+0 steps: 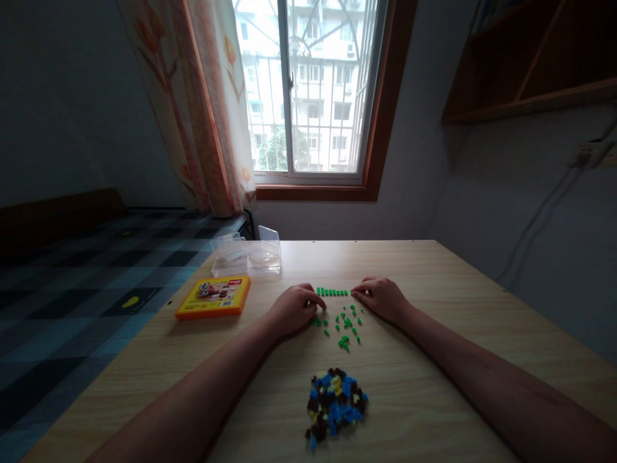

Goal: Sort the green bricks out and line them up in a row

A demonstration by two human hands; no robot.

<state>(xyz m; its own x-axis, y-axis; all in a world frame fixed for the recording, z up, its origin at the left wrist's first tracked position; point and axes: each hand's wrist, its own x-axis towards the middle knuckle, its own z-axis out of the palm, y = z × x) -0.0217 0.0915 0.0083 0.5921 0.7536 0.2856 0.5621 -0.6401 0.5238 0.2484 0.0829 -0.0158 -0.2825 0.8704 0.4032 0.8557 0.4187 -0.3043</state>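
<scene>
A short row of joined green bricks (332, 292) lies on the wooden table (434, 360). My left hand (295, 307) has its fingers curled and pressed against the row's left end. My right hand (380, 297) has its fingers pinched against the row's right end. Several loose green bricks (344, 325) are scattered just in front of the row, between my hands. Nearer to me sits a pile of blue, dark brown and yellow bricks (336, 402).
An orange box (213, 297) lies at the table's left. Behind it stands a clear plastic container (247, 256). A bed with a checked cover (72, 289) is along the left side. A window (308, 90) and curtain (202, 103) are behind the table.
</scene>
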